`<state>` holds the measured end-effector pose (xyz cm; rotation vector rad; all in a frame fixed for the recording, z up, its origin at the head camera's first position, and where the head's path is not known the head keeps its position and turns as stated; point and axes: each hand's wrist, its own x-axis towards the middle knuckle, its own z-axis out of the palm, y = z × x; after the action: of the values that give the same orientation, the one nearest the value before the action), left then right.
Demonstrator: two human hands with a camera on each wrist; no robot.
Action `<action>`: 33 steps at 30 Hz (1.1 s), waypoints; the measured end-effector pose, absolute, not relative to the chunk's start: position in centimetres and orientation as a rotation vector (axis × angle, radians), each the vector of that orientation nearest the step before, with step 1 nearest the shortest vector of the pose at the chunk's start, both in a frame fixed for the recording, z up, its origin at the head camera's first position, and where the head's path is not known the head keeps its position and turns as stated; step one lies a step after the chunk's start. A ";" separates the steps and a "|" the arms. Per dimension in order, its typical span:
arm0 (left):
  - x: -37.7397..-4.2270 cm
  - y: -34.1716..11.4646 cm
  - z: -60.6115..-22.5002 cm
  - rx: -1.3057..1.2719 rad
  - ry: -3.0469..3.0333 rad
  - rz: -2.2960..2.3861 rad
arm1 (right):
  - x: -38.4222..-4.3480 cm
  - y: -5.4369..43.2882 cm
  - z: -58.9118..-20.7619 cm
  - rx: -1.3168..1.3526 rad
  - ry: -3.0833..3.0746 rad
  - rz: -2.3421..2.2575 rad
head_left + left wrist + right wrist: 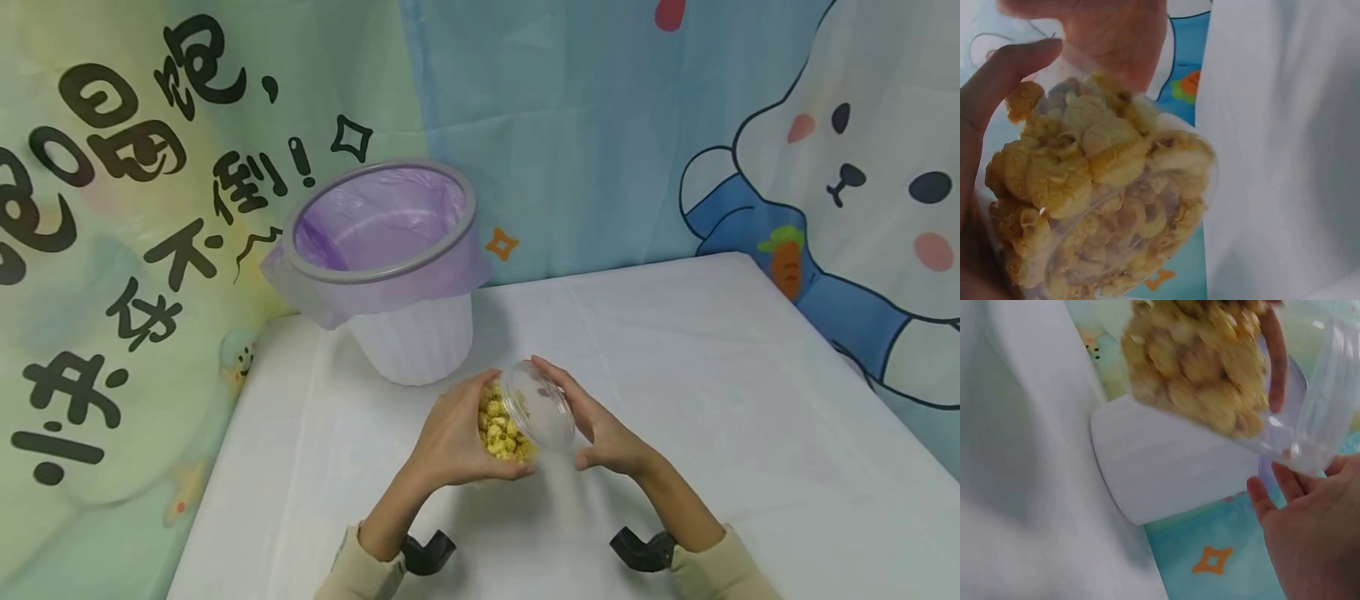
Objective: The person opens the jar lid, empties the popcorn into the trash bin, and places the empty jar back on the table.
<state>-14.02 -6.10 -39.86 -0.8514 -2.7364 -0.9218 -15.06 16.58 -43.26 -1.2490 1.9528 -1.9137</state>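
Observation:
A clear plastic jar of yellow popcorn (501, 429) is held tilted above the table in my left hand (457, 433), its fingers and thumb around the side. Its clear round lid end (542, 408) faces right, toward my right hand (611, 429). That hand has its fingertips at the lid's upper edge, with the thumb spread apart below. In the left wrist view the popcorn (1104, 175) shows through the jar's base. The right wrist view has the right hand's loosely spread fingers (1288, 481) beside the clear lid (1329, 394); firm contact is hard to make out.
A white bin (420, 337) with a grey rim and a purple liner (382, 225) stands on the white-covered table (675, 358), behind and left of the hands. A printed curtain (570, 133) hangs behind the table and on the left.

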 end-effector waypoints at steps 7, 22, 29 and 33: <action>-14.1 -5.6 -40.4 -0.831 -2.600 -0.699 | -14.4 15.2 -43.1 -1.041 2.108 -1.988; -14.2 -6.7 -38.3 -1.038 -2.822 -1.126 | -15.6 16.3 -42.6 -1.371 1.921 -1.961; -14.1 -6.7 -38.4 -1.003 -2.809 -1.007 | -15.6 16.5 -42.3 -1.439 1.873 -1.914; -14.1 -6.4 -38.8 -0.905 -2.760 -0.827 | -15.3 16.3 -42.6 -1.318 1.958 -1.918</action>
<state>-14.05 -6.43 -38.84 -0.9045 -2.7603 -0.8270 -15.29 16.26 -42.58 -1.3183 1.9576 -1.9182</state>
